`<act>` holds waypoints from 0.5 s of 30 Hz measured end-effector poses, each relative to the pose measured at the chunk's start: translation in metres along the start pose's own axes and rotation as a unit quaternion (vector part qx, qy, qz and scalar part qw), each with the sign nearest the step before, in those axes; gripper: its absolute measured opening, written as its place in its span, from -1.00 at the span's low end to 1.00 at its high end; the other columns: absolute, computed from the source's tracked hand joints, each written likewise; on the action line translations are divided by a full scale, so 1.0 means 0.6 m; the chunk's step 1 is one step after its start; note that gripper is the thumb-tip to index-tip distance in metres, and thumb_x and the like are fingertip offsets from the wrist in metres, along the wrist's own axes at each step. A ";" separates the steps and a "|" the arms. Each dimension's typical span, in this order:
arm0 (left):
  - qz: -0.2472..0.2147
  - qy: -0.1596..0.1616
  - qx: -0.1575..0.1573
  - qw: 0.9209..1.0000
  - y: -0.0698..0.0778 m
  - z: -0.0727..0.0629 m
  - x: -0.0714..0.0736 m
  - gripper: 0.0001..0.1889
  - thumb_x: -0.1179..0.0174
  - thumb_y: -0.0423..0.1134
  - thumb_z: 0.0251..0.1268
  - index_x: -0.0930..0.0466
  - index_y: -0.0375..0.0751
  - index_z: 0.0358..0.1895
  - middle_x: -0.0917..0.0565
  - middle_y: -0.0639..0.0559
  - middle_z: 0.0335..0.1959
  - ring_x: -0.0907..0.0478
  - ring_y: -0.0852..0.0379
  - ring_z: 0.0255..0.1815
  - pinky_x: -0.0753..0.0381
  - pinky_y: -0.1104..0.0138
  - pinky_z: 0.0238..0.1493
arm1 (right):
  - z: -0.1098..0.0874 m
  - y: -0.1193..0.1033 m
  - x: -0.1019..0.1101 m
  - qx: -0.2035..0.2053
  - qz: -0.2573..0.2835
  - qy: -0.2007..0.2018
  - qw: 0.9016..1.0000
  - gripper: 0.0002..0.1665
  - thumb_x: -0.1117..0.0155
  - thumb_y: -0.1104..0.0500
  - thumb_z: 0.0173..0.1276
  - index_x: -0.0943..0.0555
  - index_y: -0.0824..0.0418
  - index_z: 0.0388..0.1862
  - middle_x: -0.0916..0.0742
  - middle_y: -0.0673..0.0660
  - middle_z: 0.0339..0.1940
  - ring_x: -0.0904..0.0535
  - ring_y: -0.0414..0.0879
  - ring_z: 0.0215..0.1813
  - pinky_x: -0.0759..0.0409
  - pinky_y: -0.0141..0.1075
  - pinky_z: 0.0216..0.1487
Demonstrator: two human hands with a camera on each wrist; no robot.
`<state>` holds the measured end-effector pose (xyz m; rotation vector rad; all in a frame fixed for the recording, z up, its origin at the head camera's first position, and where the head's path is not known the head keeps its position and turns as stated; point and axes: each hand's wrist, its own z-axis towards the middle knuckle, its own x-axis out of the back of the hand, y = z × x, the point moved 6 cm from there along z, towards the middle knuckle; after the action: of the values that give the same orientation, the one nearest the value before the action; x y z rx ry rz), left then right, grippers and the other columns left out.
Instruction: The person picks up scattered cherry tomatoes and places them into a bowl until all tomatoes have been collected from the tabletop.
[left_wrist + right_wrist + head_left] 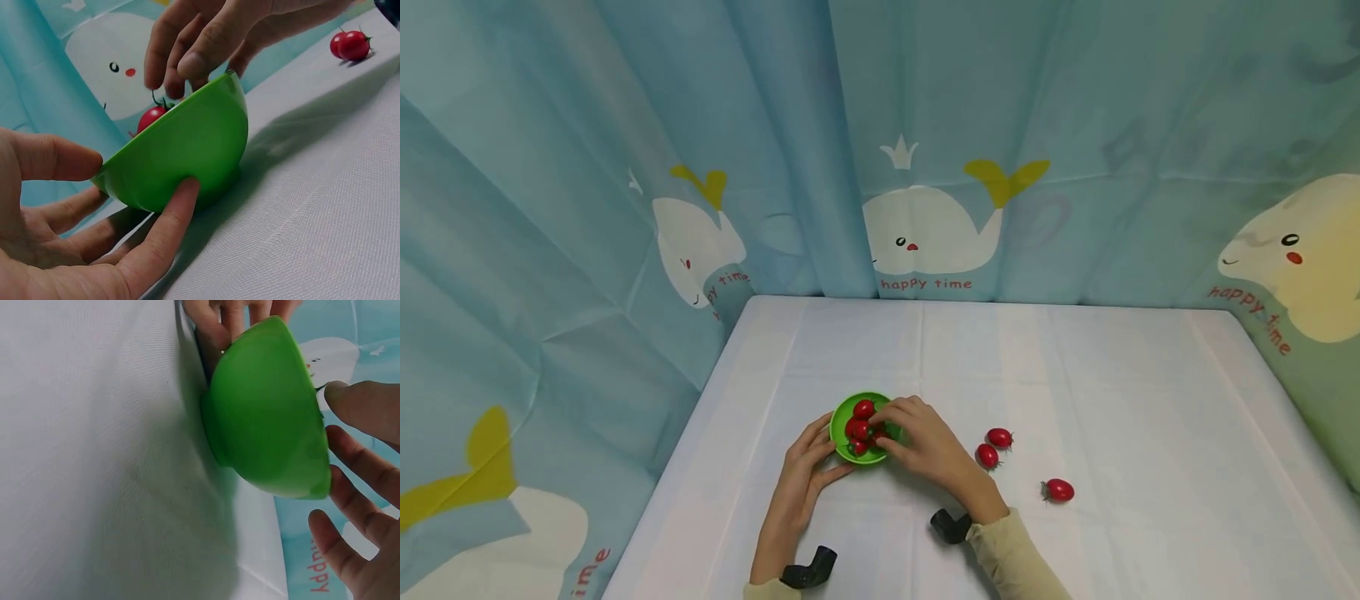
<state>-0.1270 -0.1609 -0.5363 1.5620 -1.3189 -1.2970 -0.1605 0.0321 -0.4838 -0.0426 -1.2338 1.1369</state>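
Observation:
A green bowl [837, 442] stands on the white table, with several red cherry tomatoes [863, 409] inside. My left hand [800, 467] holds the bowl from its left side. In the left wrist view, the thumb presses low on the bowl's wall [181, 150] and a finger touches the rim. Over the bowl's right edge is my right hand [925, 437], fingers bent down above the tomatoes, no tomato showing between them. Just beneath those fingers, a tomato with a green stem [152, 116] peeks over the rim. The right wrist view has its fingers [359, 456] spread along the rim.
To the right of the bowl, two cherry tomatoes [988, 456] lie close together on the white tablecloth [1135, 417]. Another single tomato [1058, 490] lies farther right and nearer the front. A blue curtain with printed whales [932, 233] hangs behind the table.

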 end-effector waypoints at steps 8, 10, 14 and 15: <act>-0.001 -0.002 -0.008 1.000 0.001 0.001 -0.001 -0.42 0.03 -0.36 0.61 -0.18 -0.21 0.63 -0.22 -0.32 0.63 -0.31 -0.24 0.57 -0.74 0.01 0.21 | -0.022 -0.010 0.036 -0.010 0.044 0.058 0.997 -0.62 -0.55 0.26 0.30 -0.72 0.09 0.08 -0.76 -0.08 0.03 -0.58 -0.13 0.13 -0.68 -0.23 0.17; -0.002 -0.001 -0.009 1.000 0.001 0.002 -0.001 -0.42 0.03 -0.36 0.61 -0.19 -0.22 0.63 -0.22 -0.32 0.64 -0.31 -0.25 0.57 -0.73 0.00 0.22 | -0.030 -0.012 0.046 -0.018 0.050 0.069 0.996 -0.62 -0.54 0.28 0.30 -0.72 0.08 0.09 -0.76 -0.08 0.04 -0.58 -0.14 0.15 -0.67 -0.23 0.19; -0.005 -0.001 -0.006 1.000 0.000 0.002 -0.002 -0.42 0.04 -0.38 0.61 -0.18 -0.23 0.63 -0.21 -0.33 0.64 -0.28 -0.28 0.59 -0.72 -0.03 0.23 | -0.052 -0.016 0.065 -0.035 0.053 0.093 0.994 -0.61 -0.53 0.29 0.31 -0.71 0.02 0.08 -0.74 -0.10 0.05 -0.58 -0.15 0.19 -0.67 -0.24 0.22; -0.008 -0.002 -0.005 1.000 0.000 0.002 -0.002 -0.42 0.04 -0.38 0.61 -0.18 -0.22 0.63 -0.21 -0.32 0.64 -0.27 -0.27 0.59 -0.71 -0.03 0.23 | -0.058 -0.017 0.070 -0.039 0.049 0.100 0.993 -0.61 -0.53 0.28 0.31 -0.71 0.02 0.08 -0.74 -0.10 0.05 -0.58 -0.15 0.18 -0.67 -0.24 0.20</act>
<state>-0.1282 -0.1596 -0.5365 1.5668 -1.3037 -1.3148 -0.1320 0.0746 -0.4617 -0.2716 -1.1057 1.1398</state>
